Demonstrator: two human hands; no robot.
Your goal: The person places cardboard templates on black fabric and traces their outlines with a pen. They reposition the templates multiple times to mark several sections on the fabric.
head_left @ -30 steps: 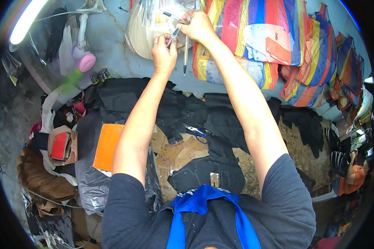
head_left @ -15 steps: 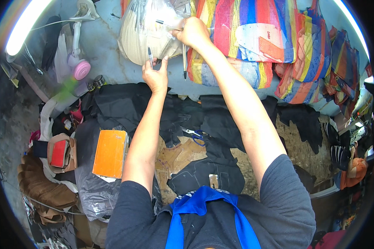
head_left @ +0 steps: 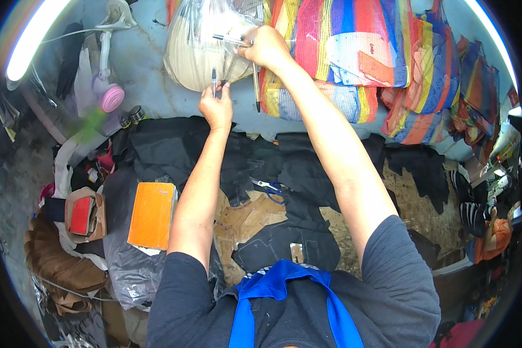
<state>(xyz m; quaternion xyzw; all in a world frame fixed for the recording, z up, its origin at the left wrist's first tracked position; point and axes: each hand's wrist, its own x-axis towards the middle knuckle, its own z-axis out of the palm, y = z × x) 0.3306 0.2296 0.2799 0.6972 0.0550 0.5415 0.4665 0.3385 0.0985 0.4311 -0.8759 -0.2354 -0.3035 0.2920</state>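
Both my arms stretch out toward the wall over the worktable. My left hand [head_left: 216, 109] is closed around a pen [head_left: 214, 76], which stands nearly upright between thumb and fingers. Higher and to the right, my right hand [head_left: 268, 49] pinches another pen [head_left: 231, 40] that points left, in front of a hanging clear plastic bag [head_left: 194, 55] of beige material. Below the right hand hangs a thin dark-tipped stick [head_left: 257, 93]; what holds it up is hidden. On the table lie scissors [head_left: 268, 187] with blue handles among black leather-like pieces [head_left: 310, 162] with pale outlines.
Striped mesh bags [head_left: 354, 35] hang along the wall at the right. An orange block or book [head_left: 151, 215] lies on dark plastic at left, near a red box [head_left: 81, 216]. Brown pattern pieces [head_left: 243, 219] lie mid-table. A pink-and-white respirator-like item [head_left: 111, 97] hangs upper left.
The pen in my right hand now lies more level, and the left hand's pen stands straighter. My hands stay in nearly the same place; the view has shifted slightly.
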